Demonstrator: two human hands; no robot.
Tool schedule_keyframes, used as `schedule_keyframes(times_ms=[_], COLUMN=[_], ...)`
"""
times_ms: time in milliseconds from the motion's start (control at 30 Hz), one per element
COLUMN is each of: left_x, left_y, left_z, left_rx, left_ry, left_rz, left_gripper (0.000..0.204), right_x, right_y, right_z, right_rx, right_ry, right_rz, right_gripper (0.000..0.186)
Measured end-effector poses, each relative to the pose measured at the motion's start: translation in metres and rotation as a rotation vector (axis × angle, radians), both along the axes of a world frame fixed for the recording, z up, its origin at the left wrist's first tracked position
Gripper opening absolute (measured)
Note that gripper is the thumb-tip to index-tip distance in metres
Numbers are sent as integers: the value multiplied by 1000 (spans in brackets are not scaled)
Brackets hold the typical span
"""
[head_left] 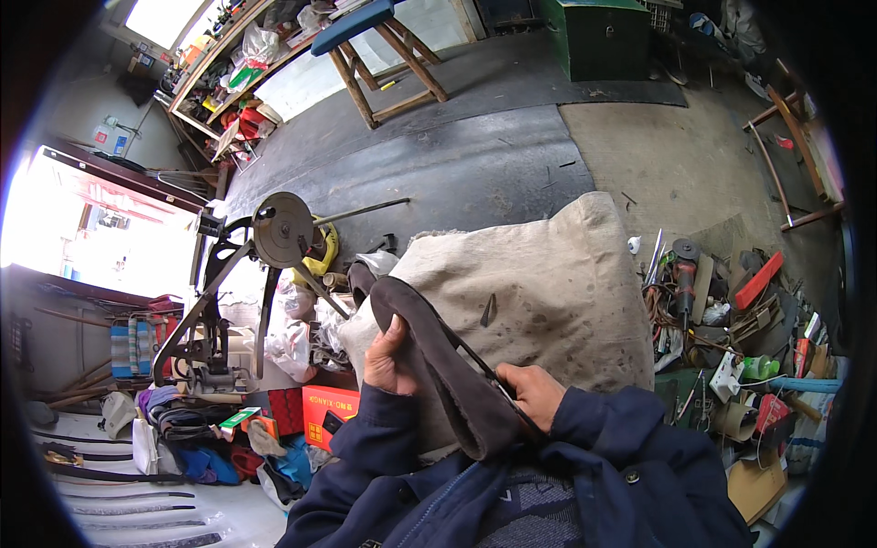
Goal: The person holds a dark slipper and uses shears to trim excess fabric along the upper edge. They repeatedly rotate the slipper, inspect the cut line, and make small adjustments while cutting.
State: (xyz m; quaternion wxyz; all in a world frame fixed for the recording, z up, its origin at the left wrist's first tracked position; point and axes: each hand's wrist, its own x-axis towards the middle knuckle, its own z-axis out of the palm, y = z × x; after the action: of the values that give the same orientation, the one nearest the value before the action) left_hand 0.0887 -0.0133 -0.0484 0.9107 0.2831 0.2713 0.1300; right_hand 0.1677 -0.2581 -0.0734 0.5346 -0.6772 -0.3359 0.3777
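A dark brown suede shoe [429, 365] is held over my lap, its thin black sole edge turned to the right. My left hand [391, 361] grips its left side, thumb lying along the suede. On the other side, my right hand [532, 395] has its fingers closed on the black edge. The fingertips of both hands are partly hidden. Under the shoe, a stained beige cloth [539, 274] covers my knees, with a small dark scrap [488, 310] lying on it.
To the left stands a black hand-cranked sewing machine [281, 230]. A red box [329, 411] and dark strips [128, 509] lie near my left arm. Tools and scraps, among them an angle grinder [685, 279], crowd the right. A blue-topped stool [356, 26] is ahead, near a green chest [598, 41].
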Motion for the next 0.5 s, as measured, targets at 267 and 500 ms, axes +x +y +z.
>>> schedule_keyframes(times_ms=[267,500], left_x=[3,2], left_y=[-1,-2], left_z=[1,-1], left_rx=[23,15], left_ry=[7,21], left_rz=[4,-27], left_gripper=[30,29], right_x=[-4,-4], right_y=[0,2], right_z=[10,13], right_rx=[-41,-122], right_ry=[-136,-200], right_rz=[-71,-98], right_gripper=[42,46])
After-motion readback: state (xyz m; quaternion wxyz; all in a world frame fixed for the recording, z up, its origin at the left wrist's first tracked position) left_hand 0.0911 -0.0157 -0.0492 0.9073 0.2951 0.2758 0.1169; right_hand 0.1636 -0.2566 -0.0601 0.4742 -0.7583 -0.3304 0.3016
